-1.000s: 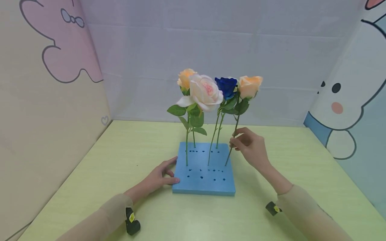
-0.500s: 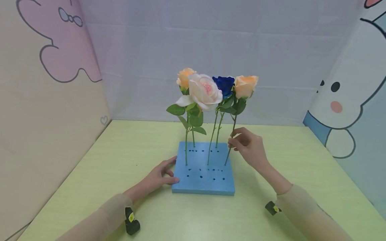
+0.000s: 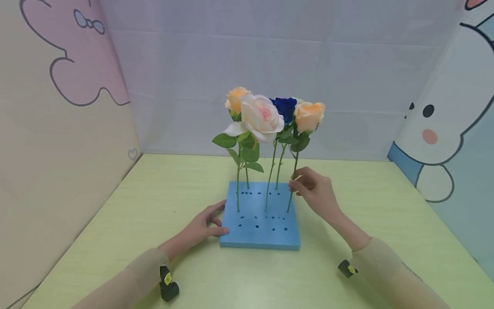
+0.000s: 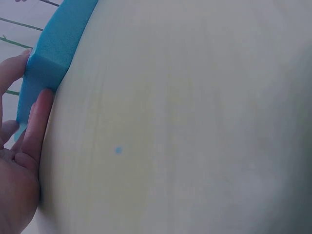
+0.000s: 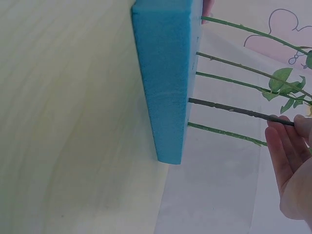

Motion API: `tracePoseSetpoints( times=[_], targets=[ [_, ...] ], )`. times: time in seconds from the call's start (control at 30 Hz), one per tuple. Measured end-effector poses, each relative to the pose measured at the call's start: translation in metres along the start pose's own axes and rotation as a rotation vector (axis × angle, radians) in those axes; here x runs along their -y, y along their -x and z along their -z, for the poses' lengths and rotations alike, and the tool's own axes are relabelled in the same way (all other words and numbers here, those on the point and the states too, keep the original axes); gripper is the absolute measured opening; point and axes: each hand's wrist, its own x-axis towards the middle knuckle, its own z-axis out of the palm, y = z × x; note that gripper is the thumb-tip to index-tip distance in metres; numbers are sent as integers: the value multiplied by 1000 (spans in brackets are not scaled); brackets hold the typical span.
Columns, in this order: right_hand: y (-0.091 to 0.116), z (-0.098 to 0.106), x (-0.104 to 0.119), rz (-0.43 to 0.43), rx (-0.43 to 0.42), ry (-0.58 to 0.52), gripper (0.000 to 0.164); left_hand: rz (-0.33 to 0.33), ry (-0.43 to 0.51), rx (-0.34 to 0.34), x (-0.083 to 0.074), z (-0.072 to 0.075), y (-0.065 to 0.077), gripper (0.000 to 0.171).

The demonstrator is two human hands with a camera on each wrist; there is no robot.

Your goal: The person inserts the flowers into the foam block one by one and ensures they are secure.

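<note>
My right hand (image 3: 317, 195) pinches the stem of a peach rose (image 3: 310, 117) between thumb and fingers. The lower end of that stem meets the right side of a blue foam block (image 3: 254, 238) dotted with holes. In the right wrist view the dark stem (image 5: 229, 107) runs from the block's top face to the fingertips. My left hand (image 3: 197, 229) rests against the block's left edge, its thumb near the front corner; the left wrist view shows its fingers (image 4: 38, 124) touching the blue side. Left of the peach rose is a blue rose (image 3: 285, 109).
A large pale pink rose (image 3: 262, 118) stands upright in the block's left part, with a yellow-orange rose (image 3: 236, 101) behind it. A pale bloom is mostly hidden behind the peach one. The table (image 3: 154, 189) is pale yellow, with a grey cloth wall (image 3: 177, 86) behind.
The peach rose's head has moved left and slightly down, bringing its stem more upright. My right hand has shifted left with it. The left hand stays against the block.
</note>
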Motion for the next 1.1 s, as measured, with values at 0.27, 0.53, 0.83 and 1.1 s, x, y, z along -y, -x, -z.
tracePoseSetpoints(
  times=[0.27, 0.53, 0.83, 1.1],
  targets=[
    [5, -7, -5, 15, 26, 16, 5, 5, 2, 2, -2, 0, 2, 91],
    [4, -6, -3, 36, 25, 6, 6, -12, 7, 9, -1, 0, 1, 91],
    [3, -8, -5, 34, 45, -9, 7, -9, -4, 2, -4, 0, 2, 91],
    [4, -9, -4, 32, 37, -6, 6, 0, 7, 7, -6, 0, 3, 91]
  ],
)
